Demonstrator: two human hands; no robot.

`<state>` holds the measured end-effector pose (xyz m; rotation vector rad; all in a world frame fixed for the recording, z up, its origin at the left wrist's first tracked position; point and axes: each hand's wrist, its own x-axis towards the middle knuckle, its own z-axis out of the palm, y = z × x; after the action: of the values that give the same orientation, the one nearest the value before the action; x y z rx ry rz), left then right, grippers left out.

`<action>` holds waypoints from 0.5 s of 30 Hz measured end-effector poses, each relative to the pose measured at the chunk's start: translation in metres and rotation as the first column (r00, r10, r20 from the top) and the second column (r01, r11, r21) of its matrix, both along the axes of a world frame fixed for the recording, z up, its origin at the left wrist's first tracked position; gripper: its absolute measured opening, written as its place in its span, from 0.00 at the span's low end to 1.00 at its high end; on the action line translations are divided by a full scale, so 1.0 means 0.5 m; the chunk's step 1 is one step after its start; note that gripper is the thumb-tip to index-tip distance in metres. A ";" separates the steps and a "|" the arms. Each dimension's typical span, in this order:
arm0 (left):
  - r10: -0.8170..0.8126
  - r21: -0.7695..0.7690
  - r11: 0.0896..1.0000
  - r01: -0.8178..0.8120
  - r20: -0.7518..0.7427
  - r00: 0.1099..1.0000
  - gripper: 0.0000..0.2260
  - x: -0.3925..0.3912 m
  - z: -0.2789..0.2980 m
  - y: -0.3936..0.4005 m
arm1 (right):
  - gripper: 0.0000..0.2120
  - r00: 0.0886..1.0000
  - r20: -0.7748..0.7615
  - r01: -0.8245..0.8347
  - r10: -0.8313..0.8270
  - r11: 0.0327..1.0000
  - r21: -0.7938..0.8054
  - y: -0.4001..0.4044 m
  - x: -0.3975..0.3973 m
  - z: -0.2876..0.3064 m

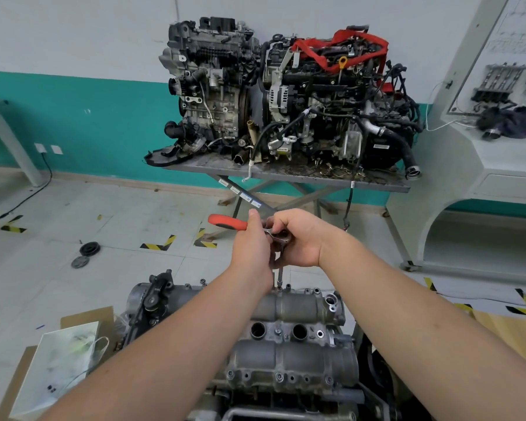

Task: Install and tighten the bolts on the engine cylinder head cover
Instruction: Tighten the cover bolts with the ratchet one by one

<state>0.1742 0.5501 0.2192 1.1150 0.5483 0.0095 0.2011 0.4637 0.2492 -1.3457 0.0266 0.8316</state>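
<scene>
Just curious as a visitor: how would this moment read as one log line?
left hand: holds ratchet handle | right hand: grips ratchet head | extension: on far-edge bolt of cylinder head cover

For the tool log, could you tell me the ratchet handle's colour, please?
Red-orange with black, on the ratchet handle; head view.

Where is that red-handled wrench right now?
In the head view, the red-handled ratchet is mid-frame, held by both hands: left hand on the handle, right hand over its head, above the far edge of the cylinder head cover.
</scene>
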 end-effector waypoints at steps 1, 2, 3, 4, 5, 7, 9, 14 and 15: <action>-0.035 0.050 0.998 0.035 -0.008 0.999 0.15 0.006 0.003 0.000 | 0.12 0.999 0.027 0.037 -0.037 0.999 0.020 0.001 -0.005 -0.006; -0.078 0.102 0.992 0.080 -0.014 0.997 0.14 0.014 0.009 0.001 | 0.11 0.994 0.056 0.087 -0.089 0.995 0.046 0.002 -0.008 -0.014; -0.124 0.155 0.980 0.125 -0.019 0.992 0.12 0.021 0.015 0.003 | 0.10 0.985 0.084 0.141 -0.147 0.987 0.081 0.002 -0.011 -0.024; -0.174 0.209 0.962 0.175 -0.026 0.984 0.11 0.029 0.024 0.006 | 0.10 0.974 0.112 0.184 -0.198 0.975 0.122 0.001 -0.013 -0.035; -0.233 0.270 0.934 0.235 -0.041 0.972 0.10 0.036 0.033 0.011 | 0.10 0.963 0.140 0.209 -0.231 0.965 0.159 -0.001 -0.017 -0.046; -0.389 0.447 0.803 0.394 -0.107 0.915 0.10 0.044 0.049 0.021 | 0.09 0.949 0.188 0.219 -0.253 0.958 0.183 -0.013 -0.028 -0.061; -0.511 0.610 0.601 0.516 -0.202 0.835 0.11 0.051 0.061 0.023 | 0.09 0.942 0.210 0.226 -0.263 0.957 0.185 -0.030 -0.038 -0.071; -0.697 0.793 0.246 0.557 -0.254 0.671 0.16 0.061 0.080 0.022 | 0.17 0.938 0.281 0.154 -0.202 0.971 0.183 -0.060 -0.050 -0.086; -0.735 0.791 0.244 0.561 -0.227 0.639 0.16 0.063 0.076 0.028 | 0.18 0.930 0.312 0.151 -0.193 0.976 0.155 -0.063 -0.053 -0.088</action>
<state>0.2057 0.5642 0.2572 2.2117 -0.2373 -0.4155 0.1745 0.4325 0.2052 -1.3227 -0.1637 0.4474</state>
